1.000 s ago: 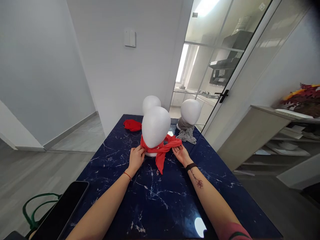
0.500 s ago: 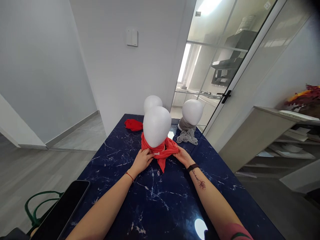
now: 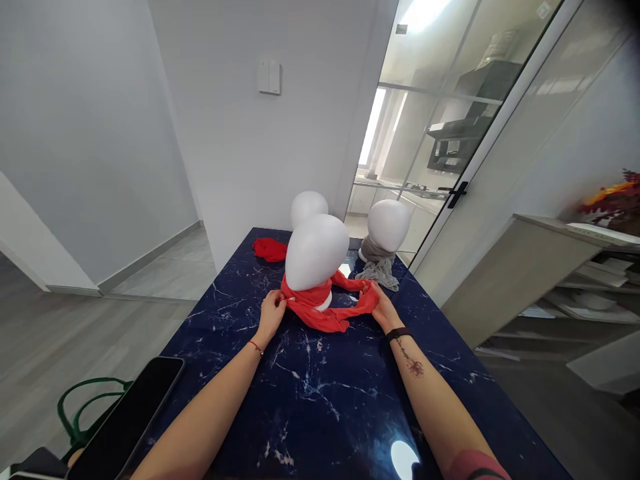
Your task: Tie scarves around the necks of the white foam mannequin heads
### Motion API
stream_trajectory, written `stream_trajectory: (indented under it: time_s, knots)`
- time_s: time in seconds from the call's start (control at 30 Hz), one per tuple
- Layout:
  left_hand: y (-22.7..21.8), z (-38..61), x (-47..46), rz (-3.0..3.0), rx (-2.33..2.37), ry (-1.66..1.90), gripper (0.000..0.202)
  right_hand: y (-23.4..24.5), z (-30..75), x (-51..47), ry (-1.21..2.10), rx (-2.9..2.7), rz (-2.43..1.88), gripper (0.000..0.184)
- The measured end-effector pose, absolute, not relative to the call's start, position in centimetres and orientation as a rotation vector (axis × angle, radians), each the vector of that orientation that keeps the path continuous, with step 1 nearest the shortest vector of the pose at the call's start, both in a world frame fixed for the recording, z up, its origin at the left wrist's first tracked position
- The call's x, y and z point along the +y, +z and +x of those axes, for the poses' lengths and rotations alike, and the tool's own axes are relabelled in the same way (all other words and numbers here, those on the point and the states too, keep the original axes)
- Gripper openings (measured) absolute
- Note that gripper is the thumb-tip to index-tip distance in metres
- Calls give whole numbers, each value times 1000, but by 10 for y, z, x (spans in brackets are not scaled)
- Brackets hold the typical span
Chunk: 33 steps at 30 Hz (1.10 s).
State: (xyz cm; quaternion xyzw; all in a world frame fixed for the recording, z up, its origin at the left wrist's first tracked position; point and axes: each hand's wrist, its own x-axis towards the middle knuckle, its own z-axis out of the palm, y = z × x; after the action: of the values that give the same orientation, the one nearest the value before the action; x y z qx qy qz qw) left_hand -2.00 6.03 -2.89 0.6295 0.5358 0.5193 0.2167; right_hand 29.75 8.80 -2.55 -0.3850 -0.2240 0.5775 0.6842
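A white foam mannequin head point(image 3: 316, 251) stands on a dark blue marbled table point(image 3: 320, 393). A red scarf point(image 3: 327, 313) is wrapped round its neck and sags in front in a loose loop. My left hand point(image 3: 271, 312) pinches the scarf's left end beside the neck. My right hand point(image 3: 383, 305) grips the right end, pulled out to the right. Both forearms stretch across the table.
Behind stand a second white head point(image 3: 306, 205) and a third point(image 3: 389, 224) with a grey scarf point(image 3: 377, 267) round it. A red cloth point(image 3: 269, 249) lies at the far left. A black phone point(image 3: 127, 420) sits at the near left edge, and a glass door point(image 3: 450, 133) is on the right.
My hands have moved apart, drawing the scarf ends out sideways. The hanging red tail in front has gone and the scarf now forms a loose loop.
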Motion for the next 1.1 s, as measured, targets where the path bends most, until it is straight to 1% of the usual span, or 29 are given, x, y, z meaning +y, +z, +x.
stream_trajectory:
  time_s: [0.07, 0.13, 0.23, 0.3, 0.37, 0.43, 0.47, 0.53, 0.57, 0.63, 0.73, 0.83, 0.97, 1.1]
  knots:
    - [-27, -19, 57, 1749, 1421, 1444, 11, -27, 290, 87, 1092, -742, -1073, 37]
    - [-25, -18, 53, 1741, 1355, 1452, 16, -27, 283, 83, 744, -964, -1314, 47]
    - [-25, -16, 51, 1678, 1301, 1491, 22, -23, 269, 71, 161, -1122, -1503, 47]
    - [-26, -16, 53, 1614, 1294, 1523, 21, -20, 253, 62, -17, -1266, -1435, 44]
    - [-28, -15, 57, 1557, 1287, 1546, 15, -18, 231, 53, 2, -1478, -1291, 41]
    - [-29, -14, 59, 1529, 1269, 1556, 7, -19, 207, 46, 87, -1641, -1172, 46]
    - [-29, -13, 60, 1526, 1259, 1556, 7, -21, 197, 44, 115, -1693, -1141, 51]
    - [-30, -11, 60, 1536, 1251, 1546, 14, -27, 182, 42, 124, -1752, -1139, 60]
    - [-31, -10, 60, 1544, 1258, 1538, 16, -29, 178, 41, 115, -1763, -1164, 61]
    - [-33, -10, 61, 1551, 1304, 1527, 19, -34, 177, 42, 114, -1769, -1232, 55]
    - [-39, -16, 65, 1524, 1445, 1541, 23, -39, 184, 45, 182, -1781, -1282, 38]
    - [-43, -31, 73, 1472, 1623, 1573, 20, -43, 191, 50, 229, -1740, -1263, 27]
    - [-42, -55, 83, 1468, 1821, 1621, 22, -48, 196, 58, 214, -1581, -1259, 27]
    - [-33, -55, 80, 1622, 1869, 1630, 24, -51, 200, 62, 243, -1509, -1239, 31]
